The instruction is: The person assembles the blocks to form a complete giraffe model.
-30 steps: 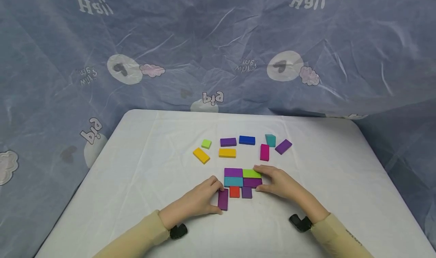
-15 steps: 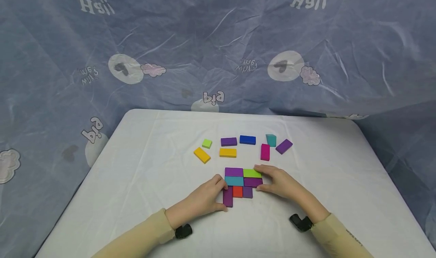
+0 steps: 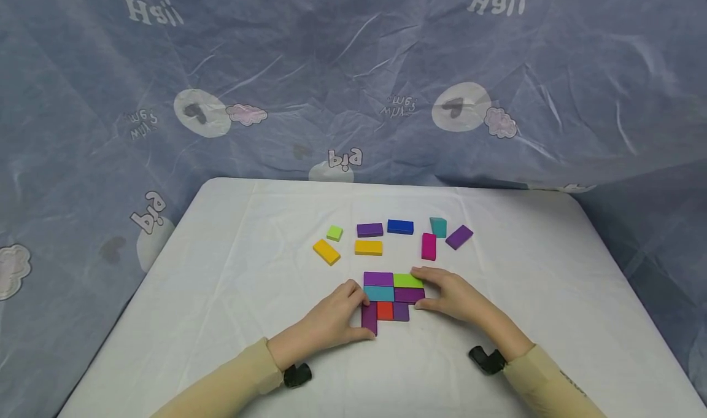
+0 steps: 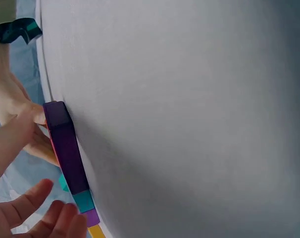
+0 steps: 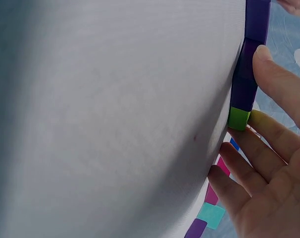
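A flat cluster of coloured blocks lies on the table: a light purple block (image 3: 378,279), a lime green block (image 3: 407,280), a teal block (image 3: 379,293), a dark purple block (image 3: 410,295), with a red block (image 3: 385,310) and a small purple block (image 3: 401,312) along the near side. My left hand (image 3: 326,320) holds an upright-lying purple block (image 3: 369,320) by its ends, its thumb at the near end; this block touches the red and teal ones. My right hand (image 3: 455,294) braces the cluster's right side, thumb on the dark purple block, index finger at the green block's far edge.
Behind the cluster lie loose blocks: two yellow ones (image 3: 368,248), a small lime one (image 3: 334,233), a purple one (image 3: 369,229), a blue one (image 3: 400,226), a teal one (image 3: 439,227), a magenta one (image 3: 428,246) and another purple one (image 3: 459,237). A white cloth covers the table (image 3: 265,252).
My left hand has slid the purple block right and slightly away until it meets the cluster. The red block has shifted right against the small purple one. My right hand stays put.
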`<action>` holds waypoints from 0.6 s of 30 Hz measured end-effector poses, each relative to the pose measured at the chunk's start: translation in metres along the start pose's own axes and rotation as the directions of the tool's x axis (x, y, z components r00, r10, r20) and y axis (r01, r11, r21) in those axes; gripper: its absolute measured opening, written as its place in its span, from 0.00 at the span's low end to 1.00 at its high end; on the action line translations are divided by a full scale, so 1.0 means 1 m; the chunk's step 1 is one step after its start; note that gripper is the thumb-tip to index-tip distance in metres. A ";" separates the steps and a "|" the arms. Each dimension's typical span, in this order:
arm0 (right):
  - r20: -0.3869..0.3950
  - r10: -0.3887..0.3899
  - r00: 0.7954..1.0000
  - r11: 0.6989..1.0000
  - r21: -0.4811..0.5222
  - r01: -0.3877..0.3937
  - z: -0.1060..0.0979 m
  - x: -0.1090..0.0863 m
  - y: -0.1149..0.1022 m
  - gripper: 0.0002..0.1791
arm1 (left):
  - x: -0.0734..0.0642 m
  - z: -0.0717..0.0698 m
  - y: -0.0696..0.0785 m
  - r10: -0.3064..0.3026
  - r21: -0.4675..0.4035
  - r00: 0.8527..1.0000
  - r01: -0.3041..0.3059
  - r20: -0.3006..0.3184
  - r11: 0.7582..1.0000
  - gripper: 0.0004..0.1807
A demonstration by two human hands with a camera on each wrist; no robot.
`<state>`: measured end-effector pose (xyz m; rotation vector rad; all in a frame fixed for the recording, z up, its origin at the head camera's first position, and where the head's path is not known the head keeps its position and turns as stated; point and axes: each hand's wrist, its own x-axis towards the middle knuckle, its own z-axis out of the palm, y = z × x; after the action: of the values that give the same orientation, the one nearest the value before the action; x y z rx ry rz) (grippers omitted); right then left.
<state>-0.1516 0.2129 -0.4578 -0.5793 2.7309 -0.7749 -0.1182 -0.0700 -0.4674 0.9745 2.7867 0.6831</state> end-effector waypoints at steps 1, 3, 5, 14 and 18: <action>-0.001 -0.006 1.000 1.000 -0.004 0.006 0.000 0.000 0.000 0.37 | 0.001 0.000 0.000 0.004 0.013 1.000 -0.004 -0.013 1.000 0.25; -0.003 -0.007 1.000 1.000 -0.004 0.007 0.000 0.000 -0.001 0.37 | 0.004 -0.001 0.002 0.013 0.046 0.999 -0.011 -0.038 0.999 0.21; -0.009 -0.015 1.000 1.000 -0.007 0.015 0.000 0.000 -0.001 0.37 | 0.010 -0.001 0.005 0.029 0.074 0.998 -0.025 -0.054 0.997 0.18; -0.015 -0.022 1.000 1.000 0.008 0.022 0.000 0.000 0.001 0.37 | 0.030 0.004 0.017 0.060 0.200 0.998 -0.060 0.008 0.978 0.18; -0.007 -0.011 1.000 1.000 0.002 0.011 0.001 0.000 0.002 0.37 | 0.033 0.004 0.021 0.053 0.215 0.998 -0.057 0.025 0.975 0.19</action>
<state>-0.1522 0.2138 -0.4593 -0.5925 2.7347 -0.7839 -0.1317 -0.0337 -0.4605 1.0918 2.8717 0.3799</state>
